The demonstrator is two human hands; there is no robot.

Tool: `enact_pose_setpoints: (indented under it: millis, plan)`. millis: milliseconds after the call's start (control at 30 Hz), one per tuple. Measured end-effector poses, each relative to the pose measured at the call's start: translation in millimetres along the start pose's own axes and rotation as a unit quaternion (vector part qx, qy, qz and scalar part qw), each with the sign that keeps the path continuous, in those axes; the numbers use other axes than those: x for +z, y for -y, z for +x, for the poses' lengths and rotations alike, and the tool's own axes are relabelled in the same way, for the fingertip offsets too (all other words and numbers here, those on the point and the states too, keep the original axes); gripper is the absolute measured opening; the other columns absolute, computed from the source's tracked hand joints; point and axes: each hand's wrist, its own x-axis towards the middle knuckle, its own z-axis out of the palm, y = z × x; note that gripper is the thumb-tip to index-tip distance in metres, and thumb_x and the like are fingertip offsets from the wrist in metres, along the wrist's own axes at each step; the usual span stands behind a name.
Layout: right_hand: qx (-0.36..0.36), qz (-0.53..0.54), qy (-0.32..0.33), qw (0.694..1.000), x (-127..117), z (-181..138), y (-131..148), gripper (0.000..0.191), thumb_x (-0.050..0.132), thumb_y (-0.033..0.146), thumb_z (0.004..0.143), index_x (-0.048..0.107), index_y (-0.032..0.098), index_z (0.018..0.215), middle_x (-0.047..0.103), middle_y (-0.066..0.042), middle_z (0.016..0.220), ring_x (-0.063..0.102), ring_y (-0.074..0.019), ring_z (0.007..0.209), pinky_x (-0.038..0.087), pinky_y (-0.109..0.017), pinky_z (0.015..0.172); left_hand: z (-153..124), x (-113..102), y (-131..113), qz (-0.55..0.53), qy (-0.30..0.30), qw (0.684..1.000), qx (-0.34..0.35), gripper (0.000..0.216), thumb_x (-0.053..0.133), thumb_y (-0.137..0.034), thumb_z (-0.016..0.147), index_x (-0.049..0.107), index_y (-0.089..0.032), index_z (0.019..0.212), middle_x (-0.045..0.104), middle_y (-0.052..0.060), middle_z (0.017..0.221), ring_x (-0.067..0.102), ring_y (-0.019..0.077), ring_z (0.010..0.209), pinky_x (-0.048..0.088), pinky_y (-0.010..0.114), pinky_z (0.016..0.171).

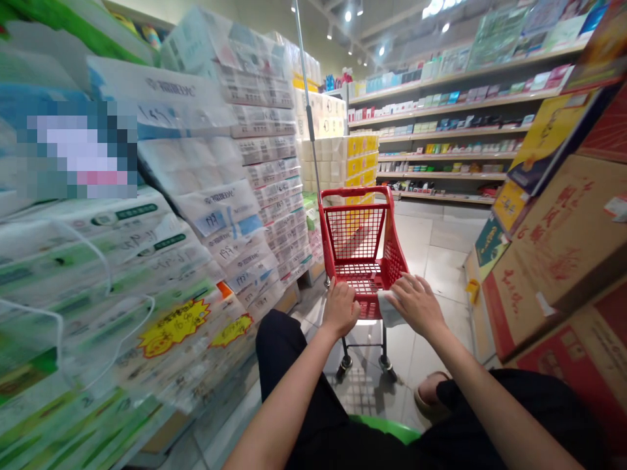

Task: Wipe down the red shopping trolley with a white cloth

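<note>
A small red shopping cart [360, 241] with grid walls stands in front of my knees, its basket facing me. My left hand [339, 308] grips the near left rim of the cart, fingers curled over the edge. At the near right rim, my right hand [415, 301] presses a white cloth [390, 311] against the cart. Part of the cloth hangs below my fingers; whether it is fabric or paper I cannot tell. Inside the basket only the white-looking floor shows through the grid. A thin pole [309, 111] rises from the cart's left side.
Tall stacks of wrapped tissue packs [215, 196] line the left side. Cardboard boxes [563, 235] are piled on the right. Shelves with small goods [441, 124] stand at the back. The cart's wheels [386, 367] rest on the tiled floor [416, 235]. A green seat edge [386, 427] shows beneath me.
</note>
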Motion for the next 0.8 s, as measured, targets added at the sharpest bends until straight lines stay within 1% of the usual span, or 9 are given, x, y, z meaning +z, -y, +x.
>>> enact_pose_setpoints:
  millis: [67,133,233,333,433,567,633,700,800]
  plan:
    - [-0.02,0.015,0.017,1.0,5.6,4.1,13.3,0.032,0.04,0.045,0.096,0.062,0.022,0.1,0.065,-0.007,0.101,0.05,-0.0228,0.107,0.024,-0.04,0.101,-0.2,2.3,-3.6,-0.01,0.002,1.0,0.0,0.015,0.056,-0.023,0.078,0.049,-0.021,0.091,0.053,0.006,0.101,0.047,0.0259,0.111,0.021,0.053,0.117]
    - [-0.03,0.026,0.023,0.999,10.6,10.7,33.6,0.03,0.039,0.042,0.097,0.061,0.022,0.097,0.065,-0.006,0.092,0.053,-0.0211,0.093,0.027,-0.039,0.096,-1.1,4.2,-6.7,-0.021,0.002,1.0,0.002,0.02,0.057,-0.022,0.076,0.049,-0.021,0.093,0.053,0.007,0.105,0.046,0.0275,0.114,0.019,0.056,0.117]
    - [-0.056,0.043,0.023,0.997,14.4,19.5,61.3,0.022,0.04,0.033,0.097,0.059,0.021,0.095,0.063,-0.005,0.089,0.052,-0.0193,0.087,0.028,-0.036,0.088,-3.3,4.6,-7.0,-0.037,0.004,0.999,0.007,0.022,0.056,-0.019,0.076,0.048,-0.021,0.097,0.053,0.008,0.108,0.044,0.0277,0.12,0.017,0.058,0.117]
    - [-0.075,0.059,0.014,0.995,15.4,21.6,68.7,0.021,0.04,0.03,0.097,0.058,0.021,0.094,0.062,-0.004,0.088,0.052,-0.0172,0.084,0.029,-0.032,0.083,-6.0,0.9,-2.1,-0.047,0.01,0.999,0.014,0.025,0.055,-0.015,0.074,0.048,-0.021,0.097,0.053,0.008,0.109,0.042,0.0271,0.123,0.016,0.058,0.117]
    - [-0.105,0.064,0.01,0.992,15.6,16.4,49.8,0.022,0.04,0.032,0.098,0.06,0.022,0.101,0.062,-0.003,0.087,0.053,-0.0155,0.081,0.031,-0.03,0.078,-8.3,-5.0,3.3,-0.052,0.022,0.998,0.028,0.025,0.056,-0.016,0.072,0.049,-0.022,0.095,0.053,0.007,0.109,0.042,0.0268,0.123,0.017,0.056,0.117]
    - [-0.128,0.066,0.018,0.989,13.2,0.9,-5.5,0.024,0.045,0.036,0.095,0.061,0.025,0.109,0.065,-0.004,0.094,0.056,-0.0166,0.09,0.037,-0.03,0.08,-9.0,-9.9,5.3,-0.054,0.027,0.997,0.04,0.023,0.057,-0.019,0.072,0.05,-0.022,0.094,0.054,0.008,0.108,0.043,0.0264,0.122,0.021,0.054,0.116]
    - [-0.107,0.063,0.011,0.992,10.8,-9.0,-33.2,0.026,0.045,0.038,0.095,0.061,0.027,0.112,0.064,-0.005,0.113,0.052,-0.0208,0.111,0.036,-0.036,0.093,-8.5,-9.3,4.2,-0.052,0.024,0.998,0.041,0.023,0.058,-0.019,0.073,0.05,-0.022,0.094,0.054,0.007,0.108,0.044,0.0257,0.121,0.021,0.053,0.116]
    - [-0.073,0.056,0.002,0.996,8.6,-18.4,-51.2,0.029,0.042,0.039,0.095,0.059,0.029,0.117,0.056,-0.003,0.132,0.044,-0.0242,0.124,0.033,-0.043,0.102,-7.7,-7.2,2.4,-0.049,0.021,0.998,0.039,0.022,0.058,-0.019,0.073,0.05,-0.022,0.094,0.055,0.007,0.107,0.045,0.0253,0.12,0.019,0.053,0.117]
    - [-0.038,0.06,0.003,0.998,8.1,-28.8,-52.7,0.034,0.037,0.038,0.097,0.056,0.029,0.123,0.048,-0.003,0.141,0.047,-0.0239,0.12,0.037,-0.044,0.101,-7.1,-3.7,-0.1,-0.045,0.017,0.998,0.031,0.022,0.058,-0.019,0.072,0.05,-0.022,0.093,0.054,0.007,0.108,0.045,0.026,0.119,0.018,0.055,0.117]
